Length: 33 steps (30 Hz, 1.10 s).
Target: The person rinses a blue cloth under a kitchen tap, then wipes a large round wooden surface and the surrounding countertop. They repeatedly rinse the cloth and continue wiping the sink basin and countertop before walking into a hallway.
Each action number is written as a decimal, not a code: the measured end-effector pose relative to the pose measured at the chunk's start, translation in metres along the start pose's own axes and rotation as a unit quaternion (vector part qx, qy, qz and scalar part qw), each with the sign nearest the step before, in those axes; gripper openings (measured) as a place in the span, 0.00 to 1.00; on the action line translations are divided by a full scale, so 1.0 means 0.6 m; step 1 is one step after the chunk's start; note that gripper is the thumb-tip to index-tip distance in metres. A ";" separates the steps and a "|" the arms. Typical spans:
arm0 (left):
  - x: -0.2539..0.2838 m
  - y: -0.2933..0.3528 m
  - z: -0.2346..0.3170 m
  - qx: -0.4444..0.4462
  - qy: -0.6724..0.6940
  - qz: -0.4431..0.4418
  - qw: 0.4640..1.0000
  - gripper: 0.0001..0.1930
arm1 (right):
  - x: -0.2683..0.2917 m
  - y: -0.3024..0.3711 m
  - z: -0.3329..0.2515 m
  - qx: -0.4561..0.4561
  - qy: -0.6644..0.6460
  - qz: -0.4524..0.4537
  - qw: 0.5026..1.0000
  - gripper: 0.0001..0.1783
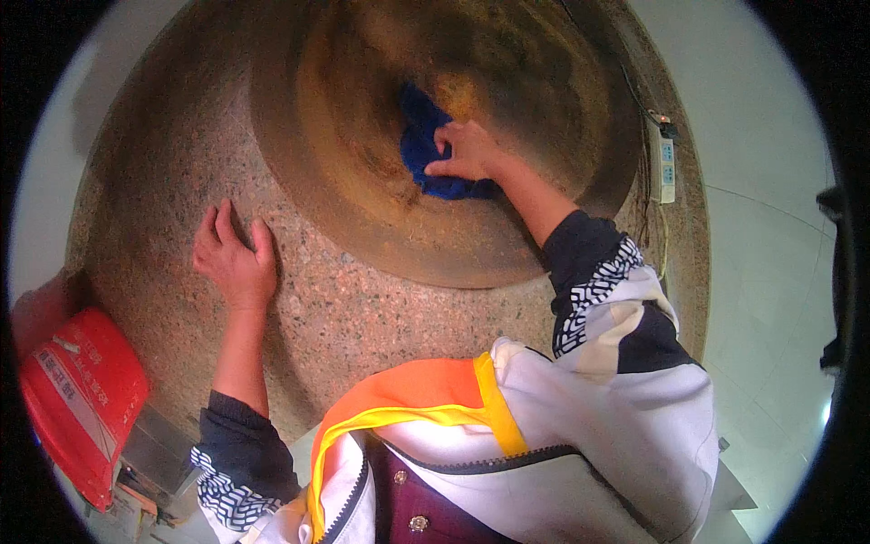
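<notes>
My right hand (467, 152) reaches over a large round brown wok-like pan (362, 222) and presses down on a dark blue cloth (421, 145). Its thumb and fingers are bent around the cloth, and part of the cloth sticks out beyond them. The pan's inner surface is stained rusty brown and yellowish, darker toward the far side. To the left, my left hand (234, 257) rests on the speckled granite surface (362, 317) around the pan. Its fingers are apart and it holds nothing.
A red bucket (86, 390) with white print stands at the lower left, beside the granite edge. Along the right edge lies a white power strip (664, 168) with a plug in it and a cable (666, 240). Pale tiled floor (761, 263) shows beyond.
</notes>
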<state>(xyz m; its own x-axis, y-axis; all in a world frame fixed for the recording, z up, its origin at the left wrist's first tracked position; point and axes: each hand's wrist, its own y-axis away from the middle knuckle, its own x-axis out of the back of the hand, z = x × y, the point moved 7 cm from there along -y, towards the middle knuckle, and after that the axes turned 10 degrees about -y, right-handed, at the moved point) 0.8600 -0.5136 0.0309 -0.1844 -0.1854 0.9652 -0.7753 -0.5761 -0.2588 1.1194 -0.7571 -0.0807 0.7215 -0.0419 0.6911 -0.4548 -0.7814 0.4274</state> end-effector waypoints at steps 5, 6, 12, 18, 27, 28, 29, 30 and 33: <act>-0.003 0.004 -0.001 0.005 -0.013 0.030 0.999 0.26 | -0.038 0.087 -0.083 0.024 -0.178 -0.050 0.982 0.28; -0.003 0.005 -0.001 0.006 -0.013 0.039 0.999 0.26 | -0.040 0.101 -0.103 0.030 -0.183 -0.047 0.982 0.30; -0.001 0.005 0.003 0.005 -0.021 0.063 0.998 0.26 | -0.033 0.146 -0.181 0.080 -0.193 -0.065 0.976 0.58; -0.001 0.010 0.006 0.012 -0.027 0.067 0.997 0.26 | -0.040 0.159 -0.195 0.070 -0.153 -0.100 0.981 0.54; 0.008 0.013 0.018 0.019 -0.006 0.067 0.998 0.22 | -0.031 0.186 -0.212 0.016 -0.327 -0.010 0.945 0.32; 0.018 0.019 0.020 0.020 0.028 0.076 0.997 0.21 | -0.030 0.188 -0.209 0.010 -0.439 -0.016 0.898 0.33; 0.022 0.026 0.021 0.028 0.063 0.059 0.996 0.20 | -0.032 0.189 -0.202 -0.014 -0.552 -0.023 0.833 0.29; 0.035 0.040 0.021 0.029 0.147 0.072 0.986 0.18 | -0.031 0.191 -0.200 0.003 -0.656 -0.039 0.754 0.27; 0.039 0.097 0.001 0.129 0.383 -0.026 0.914 0.13 | -0.018 0.200 -0.184 0.057 -0.833 -0.085 0.543 0.18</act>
<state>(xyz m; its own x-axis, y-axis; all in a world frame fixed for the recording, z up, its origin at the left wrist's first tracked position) 0.8109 -0.5522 0.0383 -0.5973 0.4030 0.6934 -0.6445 -0.7557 -0.1160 0.9990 -0.7817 0.0275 0.2626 -0.3940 -0.8808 -0.3406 -0.8919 0.2975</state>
